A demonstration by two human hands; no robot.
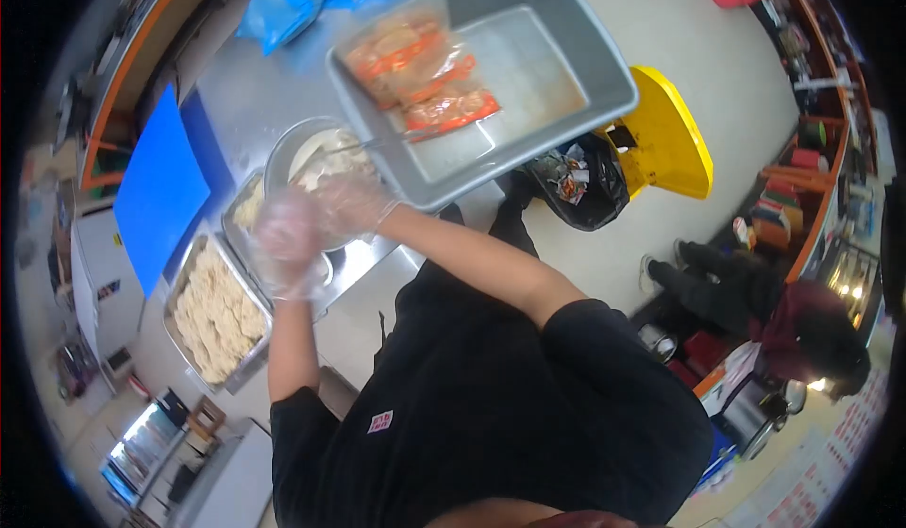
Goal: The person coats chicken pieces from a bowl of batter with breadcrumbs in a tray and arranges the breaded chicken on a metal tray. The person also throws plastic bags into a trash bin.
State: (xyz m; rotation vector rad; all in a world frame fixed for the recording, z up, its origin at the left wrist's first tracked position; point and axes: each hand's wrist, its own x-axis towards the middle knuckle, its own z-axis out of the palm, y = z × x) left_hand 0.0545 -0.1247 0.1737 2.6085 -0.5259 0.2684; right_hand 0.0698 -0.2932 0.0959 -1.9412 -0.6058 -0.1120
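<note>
Both my hands wear clear plastic gloves and are smeared by motion. My left hand (286,240) is over the near edge of a metal bowl (274,165) and beside a small metal pan (229,215) of pale crumbly stuff; its fingers are too blurred to read. My right hand (354,209) reaches over the bowl's near right side, close to the left hand. Whitish stuff (326,150) lies in the bowl. Whether either hand holds anything cannot be made out. To the left, a metal tray (264,313) is full of a pale, dough-like mass (217,311).
A large grey tub (604,80) with several orange-and-clear packets (448,108) stands right of the bowl. A blue board (160,193) is at left, a blue bag (283,4) behind. A bin (590,212) with a yellow lid (675,136) is at right; another person (812,325) stands farther right.
</note>
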